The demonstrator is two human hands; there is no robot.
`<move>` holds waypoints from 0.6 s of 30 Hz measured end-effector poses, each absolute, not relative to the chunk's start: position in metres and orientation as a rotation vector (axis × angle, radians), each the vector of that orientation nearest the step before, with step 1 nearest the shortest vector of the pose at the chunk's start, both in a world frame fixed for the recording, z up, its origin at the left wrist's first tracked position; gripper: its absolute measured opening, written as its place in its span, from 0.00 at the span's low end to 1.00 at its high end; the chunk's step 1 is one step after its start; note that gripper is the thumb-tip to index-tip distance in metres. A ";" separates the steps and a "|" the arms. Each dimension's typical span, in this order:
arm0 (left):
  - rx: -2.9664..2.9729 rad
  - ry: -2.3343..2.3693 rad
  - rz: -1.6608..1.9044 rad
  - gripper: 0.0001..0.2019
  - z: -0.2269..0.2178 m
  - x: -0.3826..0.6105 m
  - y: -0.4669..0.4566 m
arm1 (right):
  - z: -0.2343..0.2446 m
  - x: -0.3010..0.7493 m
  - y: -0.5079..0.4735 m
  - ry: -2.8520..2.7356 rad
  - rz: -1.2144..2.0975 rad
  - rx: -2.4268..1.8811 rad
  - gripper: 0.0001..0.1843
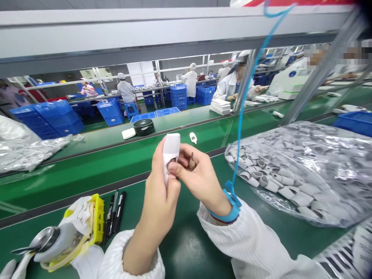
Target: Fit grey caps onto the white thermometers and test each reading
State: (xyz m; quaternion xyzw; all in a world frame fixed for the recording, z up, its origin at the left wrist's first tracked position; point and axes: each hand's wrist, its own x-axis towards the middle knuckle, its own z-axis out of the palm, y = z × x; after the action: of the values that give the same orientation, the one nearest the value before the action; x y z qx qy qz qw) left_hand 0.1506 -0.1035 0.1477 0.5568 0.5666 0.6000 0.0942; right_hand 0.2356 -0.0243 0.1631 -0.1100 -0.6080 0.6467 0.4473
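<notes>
My left hand [159,190] is closed around a white plastic device housing [172,145], held upright with its smooth rounded end on top. Dark inner parts show through an opening in its middle. At that opening, the thumb of my right hand [196,176] presses against the housing, its fingers curled behind. A small brownish thing [192,162] shows at the right fingers; I cannot make out what it is. Around my right wrist runs a blue wrist strap [228,207] with a blue cord [242,104] rising from it.
A clear bag of grey-white plastic shells [279,174] lies at right. A yellow basket [99,219], a pump bottle [55,242] and black pens [119,211] stand at left. On the green conveyor belt [124,161] lies a small white device [193,137]. Co-workers sit beyond.
</notes>
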 end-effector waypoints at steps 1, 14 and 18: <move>1.629 1.658 1.796 0.33 0.148 0.151 -0.103 | 0.162 0.236 -0.024 -1.524 1.586 -0.277 0.27; 1.188 1.172 1.735 0.31 0.160 0.138 -0.104 | 0.063 0.341 0.129 -2.272 0.045 -1.601 0.09; 1.186 1.205 1.696 0.31 0.157 0.138 -0.102 | 0.024 0.361 0.145 -2.339 -0.116 -1.713 0.14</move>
State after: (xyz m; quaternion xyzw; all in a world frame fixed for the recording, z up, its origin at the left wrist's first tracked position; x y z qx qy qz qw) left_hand 0.1384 -0.1018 0.1567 0.4611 0.4684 0.6594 0.3650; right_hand 0.3613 0.1452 0.0236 -0.5862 -0.8002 -0.0396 0.1199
